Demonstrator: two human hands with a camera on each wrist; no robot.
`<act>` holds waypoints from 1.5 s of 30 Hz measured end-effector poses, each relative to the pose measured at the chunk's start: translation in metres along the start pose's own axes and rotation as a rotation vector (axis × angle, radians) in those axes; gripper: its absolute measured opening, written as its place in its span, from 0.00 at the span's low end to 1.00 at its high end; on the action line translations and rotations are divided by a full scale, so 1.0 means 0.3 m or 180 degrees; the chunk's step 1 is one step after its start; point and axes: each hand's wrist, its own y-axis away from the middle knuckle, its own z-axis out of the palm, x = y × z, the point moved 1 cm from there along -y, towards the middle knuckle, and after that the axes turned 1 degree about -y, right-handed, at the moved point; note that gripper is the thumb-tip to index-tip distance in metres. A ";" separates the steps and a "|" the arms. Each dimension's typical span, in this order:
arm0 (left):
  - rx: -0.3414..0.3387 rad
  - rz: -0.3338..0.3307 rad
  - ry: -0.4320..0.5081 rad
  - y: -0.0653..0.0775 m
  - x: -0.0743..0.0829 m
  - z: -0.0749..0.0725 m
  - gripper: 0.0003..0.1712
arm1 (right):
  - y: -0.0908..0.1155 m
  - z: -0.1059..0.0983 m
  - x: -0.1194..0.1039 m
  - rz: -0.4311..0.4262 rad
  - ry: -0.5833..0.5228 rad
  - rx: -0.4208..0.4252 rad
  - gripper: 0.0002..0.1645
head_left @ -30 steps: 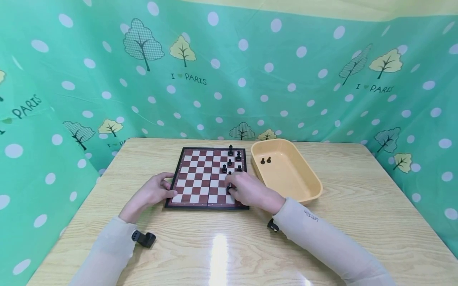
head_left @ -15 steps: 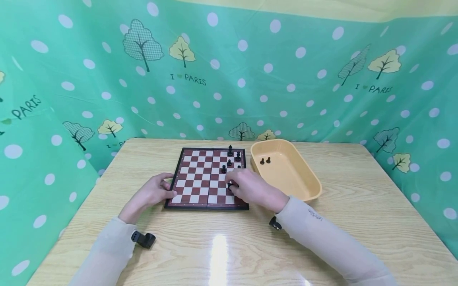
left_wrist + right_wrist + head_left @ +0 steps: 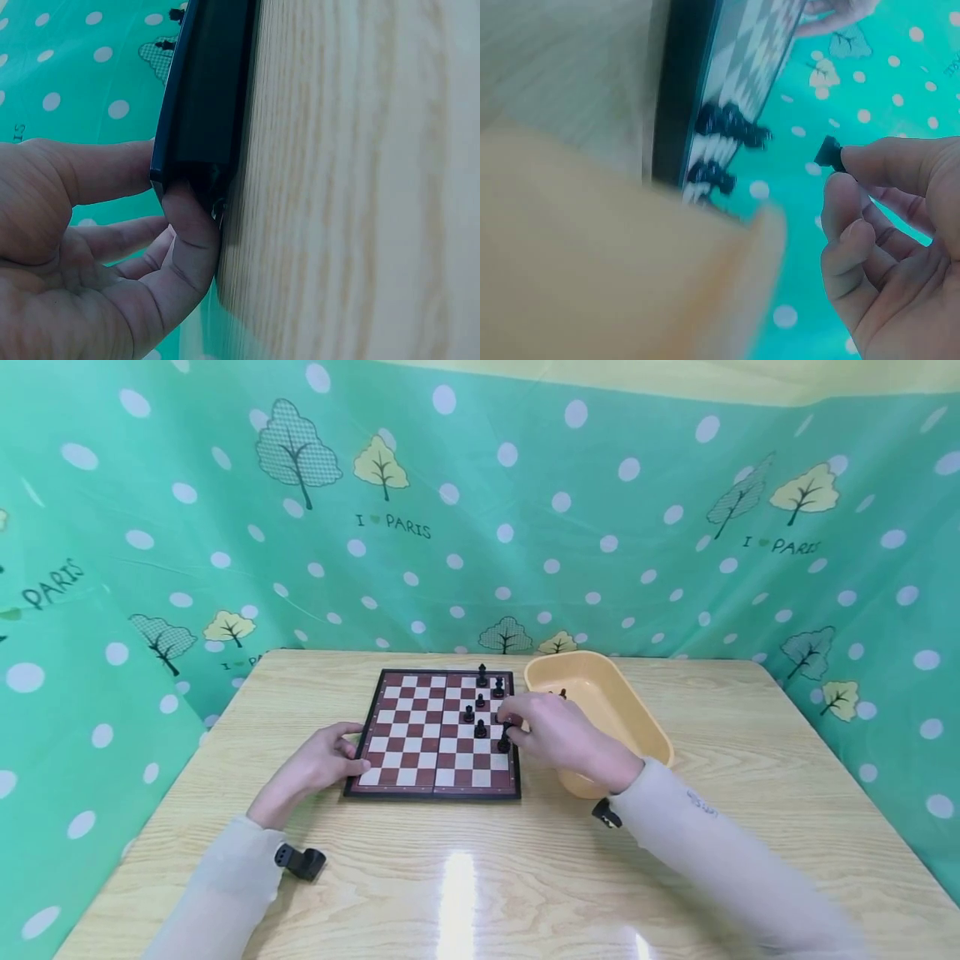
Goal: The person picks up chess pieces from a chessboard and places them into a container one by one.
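My right hand (image 3: 558, 735) is over the right edge of the folding chessboard (image 3: 408, 727), pinching a small black chess piece (image 3: 828, 152) between thumb and fingertip. In the right wrist view this piece is raised off the board, base toward it. Several other black chess pieces stand on the board's right half, among them a king (image 3: 482, 677) at the far side and one piece (image 3: 481, 728) left of my fingers. My left hand (image 3: 325, 760) grips the board's left edge; the left wrist view shows one finger bent under the black frame (image 3: 202, 97) and another against its top.
A shallow yellow tray (image 3: 652, 739) sits just right of the board, and my right hand covers part of it. Two small black pieces (image 3: 563, 693) lie in its far left part. A polka-dot curtain (image 3: 630, 568) hangs behind the wooden table (image 3: 360, 885).
My right hand has lifted the black piece and moved it right and slightly away, toward the board's right edge. A piece it hid now shows on the board. My left hand stays put.
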 end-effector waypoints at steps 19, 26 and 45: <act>0.0007 -0.0036 0.0023 -0.010 0.012 -0.007 0.44 | 0.003 -0.168 0.202 0.0069 0.0072 0.0257 0.09; -0.0013 -0.0081 0.0021 -0.012 0.010 -0.005 0.43 | -0.007 -0.191 0.277 0.0421 0.0094 0.0063 0.11; -0.0023 -0.0094 -0.0038 -0.004 0.005 -0.004 0.45 | -0.077 -0.145 0.464 0.0762 0.0048 -0.0200 0.12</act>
